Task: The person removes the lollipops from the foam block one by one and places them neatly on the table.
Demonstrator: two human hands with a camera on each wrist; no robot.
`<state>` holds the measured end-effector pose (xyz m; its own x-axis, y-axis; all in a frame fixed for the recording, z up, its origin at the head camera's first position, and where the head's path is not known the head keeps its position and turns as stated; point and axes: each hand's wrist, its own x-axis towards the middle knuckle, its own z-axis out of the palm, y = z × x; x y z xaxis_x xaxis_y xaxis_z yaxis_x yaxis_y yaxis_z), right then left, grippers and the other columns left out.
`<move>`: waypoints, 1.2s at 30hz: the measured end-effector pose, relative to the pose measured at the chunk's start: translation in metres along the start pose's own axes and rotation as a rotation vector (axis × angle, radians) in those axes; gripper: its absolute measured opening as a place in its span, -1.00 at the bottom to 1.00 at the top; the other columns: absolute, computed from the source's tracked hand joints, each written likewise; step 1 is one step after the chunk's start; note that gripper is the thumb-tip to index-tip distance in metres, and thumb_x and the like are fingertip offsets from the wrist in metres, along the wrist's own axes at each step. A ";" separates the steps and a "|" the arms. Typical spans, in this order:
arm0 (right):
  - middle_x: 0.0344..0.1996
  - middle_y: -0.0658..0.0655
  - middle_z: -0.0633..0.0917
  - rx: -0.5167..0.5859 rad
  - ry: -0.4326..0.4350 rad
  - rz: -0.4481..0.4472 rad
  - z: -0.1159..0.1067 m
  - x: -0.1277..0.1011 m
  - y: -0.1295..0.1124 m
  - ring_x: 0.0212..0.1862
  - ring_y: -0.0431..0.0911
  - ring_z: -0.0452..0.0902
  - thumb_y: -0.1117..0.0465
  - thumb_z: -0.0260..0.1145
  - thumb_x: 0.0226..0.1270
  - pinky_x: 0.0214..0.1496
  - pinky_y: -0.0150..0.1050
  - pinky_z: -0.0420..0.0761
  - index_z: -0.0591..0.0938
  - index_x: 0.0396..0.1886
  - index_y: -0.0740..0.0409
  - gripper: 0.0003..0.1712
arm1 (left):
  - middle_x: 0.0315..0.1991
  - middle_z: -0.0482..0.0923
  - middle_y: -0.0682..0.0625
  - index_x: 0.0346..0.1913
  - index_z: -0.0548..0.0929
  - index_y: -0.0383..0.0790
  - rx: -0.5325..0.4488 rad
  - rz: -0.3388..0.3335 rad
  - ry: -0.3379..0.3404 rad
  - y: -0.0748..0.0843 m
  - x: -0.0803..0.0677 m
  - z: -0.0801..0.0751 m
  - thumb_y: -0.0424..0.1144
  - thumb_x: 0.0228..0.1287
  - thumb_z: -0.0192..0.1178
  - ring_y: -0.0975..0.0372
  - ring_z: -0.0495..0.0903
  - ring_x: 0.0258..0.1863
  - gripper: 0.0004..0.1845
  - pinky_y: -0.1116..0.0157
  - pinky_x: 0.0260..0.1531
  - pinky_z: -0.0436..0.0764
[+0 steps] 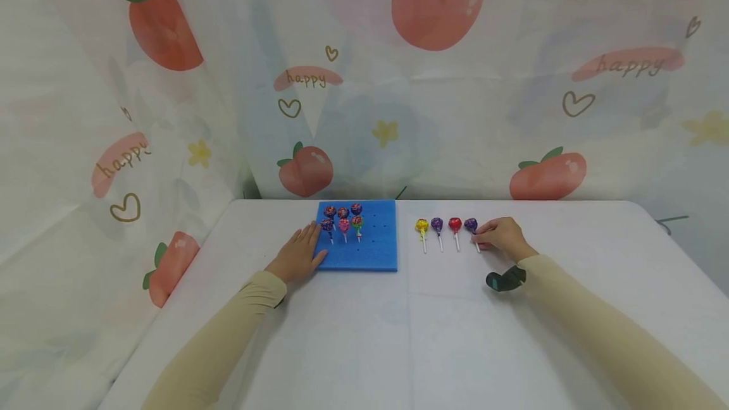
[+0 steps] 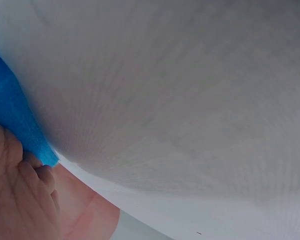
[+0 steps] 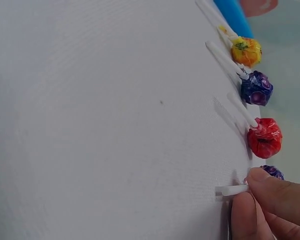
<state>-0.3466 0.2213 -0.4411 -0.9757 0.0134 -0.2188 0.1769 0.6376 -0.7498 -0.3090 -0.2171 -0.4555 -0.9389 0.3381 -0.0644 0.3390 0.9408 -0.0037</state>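
Note:
A blue foam board (image 1: 378, 256) lies on the table, with several wrapped lollipops (image 1: 343, 225) standing upright in its left part and small holes elsewhere. My left hand (image 1: 297, 254) rests along the board's left edge, fingers extended and thumb near the front corner. In the left wrist view, part of that hand (image 2: 20, 195) touches the blue foam (image 2: 20, 115). At the right end of a row, my right hand (image 1: 504, 238) pinches a purple lollipop (image 1: 471, 224) between thumb and fingertips. Its white stick (image 3: 234, 190) sticks out past the fingertips; the hand partly hides the candy.
Left of the held lollipop lie a red lollipop (image 1: 455, 224), another purple lollipop (image 1: 436, 224) and a yellow lollipop (image 1: 421, 225), sticks toward me. A white cloth (image 1: 364, 334) covers the table. Behind it hangs a fruit-printed curtain (image 1: 364, 125).

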 end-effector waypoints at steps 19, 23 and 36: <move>-0.22 0.14 0.73 -0.013 -0.221 0.049 -0.021 -0.001 -0.004 -0.28 -0.20 0.62 0.10 0.28 0.28 0.18 -0.05 0.51 0.53 0.10 0.39 -0.48 | 0.47 -0.05 -0.31 0.43 0.00 -0.46 -0.012 0.011 0.007 0.001 0.000 -0.003 0.05 0.46 -0.19 -0.06 -0.02 0.48 -0.27 0.03 0.46 0.02; -0.20 0.15 0.74 0.056 -0.281 0.047 -0.027 -0.001 -0.001 -0.25 -0.20 0.67 0.12 0.28 0.28 0.06 -0.20 0.62 0.49 0.14 0.42 -0.45 | 0.47 -0.04 -0.31 0.43 0.01 -0.46 0.002 0.010 0.008 0.001 -0.001 -0.001 0.05 0.46 -0.20 -0.06 0.00 0.48 -0.27 0.03 0.45 0.03; 0.08 0.32 0.61 0.054 -0.320 -0.103 -0.040 -0.007 0.006 -0.03 -0.07 0.66 0.06 0.26 0.30 0.11 -0.17 0.59 0.39 0.26 0.38 -0.34 | 0.46 -0.03 -0.32 0.42 0.02 -0.47 -0.013 0.018 0.021 0.001 -0.002 -0.002 0.05 0.46 -0.19 -0.07 0.01 0.47 -0.27 0.02 0.45 0.04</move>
<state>-0.3438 0.2560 -0.4186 -0.9000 -0.2971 -0.3188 0.0943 0.5815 -0.8081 -0.3069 -0.2163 -0.4531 -0.9338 0.3552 -0.0435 0.3551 0.9348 0.0101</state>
